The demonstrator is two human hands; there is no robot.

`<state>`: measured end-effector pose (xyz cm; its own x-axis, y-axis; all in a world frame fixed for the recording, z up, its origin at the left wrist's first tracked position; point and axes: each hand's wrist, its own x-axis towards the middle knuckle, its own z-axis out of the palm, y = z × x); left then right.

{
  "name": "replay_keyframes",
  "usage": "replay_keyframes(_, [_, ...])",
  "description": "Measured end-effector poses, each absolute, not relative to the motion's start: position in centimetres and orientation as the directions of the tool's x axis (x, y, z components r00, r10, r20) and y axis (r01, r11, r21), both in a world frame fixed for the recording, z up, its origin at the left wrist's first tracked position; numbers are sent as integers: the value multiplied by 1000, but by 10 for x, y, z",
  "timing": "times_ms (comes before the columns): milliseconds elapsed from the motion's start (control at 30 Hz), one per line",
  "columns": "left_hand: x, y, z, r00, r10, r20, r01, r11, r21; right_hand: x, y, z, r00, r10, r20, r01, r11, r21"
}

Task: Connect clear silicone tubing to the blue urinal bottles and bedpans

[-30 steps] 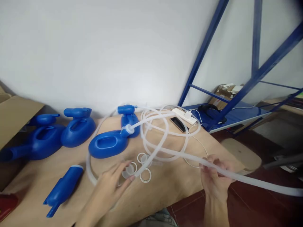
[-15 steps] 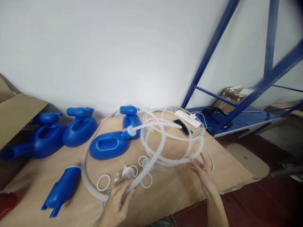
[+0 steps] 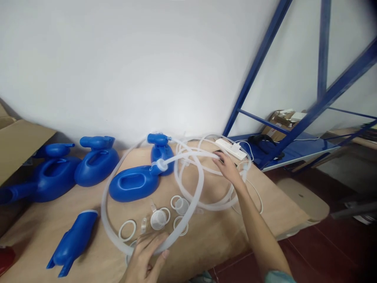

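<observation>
Right hand (image 3: 228, 167) has reached forward onto coiled tubing (image 3: 191, 188).

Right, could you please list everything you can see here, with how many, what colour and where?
table: one, tan, under everything
jugs: five, blue, four by the wall, one lying front left
tube: long coils, cloudy white, table middle
rings: several, white, near the front loop
cups: two, clear, among the rings
power strip: one, white, far table edge
cardboard box: one, brown, far left
rack: one, blue, right
stool: one, tan, right of table
left hand: holds the tube's near loop
right hand: on the far coils, grip unclear
</observation>
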<state>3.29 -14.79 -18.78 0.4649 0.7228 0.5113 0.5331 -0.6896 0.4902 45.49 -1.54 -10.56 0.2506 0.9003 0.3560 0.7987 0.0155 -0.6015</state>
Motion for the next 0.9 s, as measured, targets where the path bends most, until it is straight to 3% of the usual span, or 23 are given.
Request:
replay_keyframes(133, [49,-143,-177,508,756,414,553,-654,517,465,14,-70,261,843,471,820,65,-569])
replay_keyframes(233, [59,-140,-175,525,783,335,567,-615,548,470,17,-36,230,730,644,857,162,-490])
replay_keyframes(367, [65,-137,-182,545,828,129,668,-522,530,466,22,18,-121,516,848,923,372,-95])
replay_keyframes(433, [66,-136,-188,535,842,67,715,-494,495,456,26,44,-286,479,830,905,420,70])
replay_keyframes(533, [68,-134,-194,518,853,67,759,-494,424,436,32,79,-439,458,773,860,464,214])
replay_keyframes(733, [75,-123,-186,484,868,113,829,-497,256,404,44,127,-636,442,632,746,564,355])
replay_keyframes(900, [92,-122,-173,521,820,239,763,-572,299,390,62,158,-783,406,471,612,637,468])
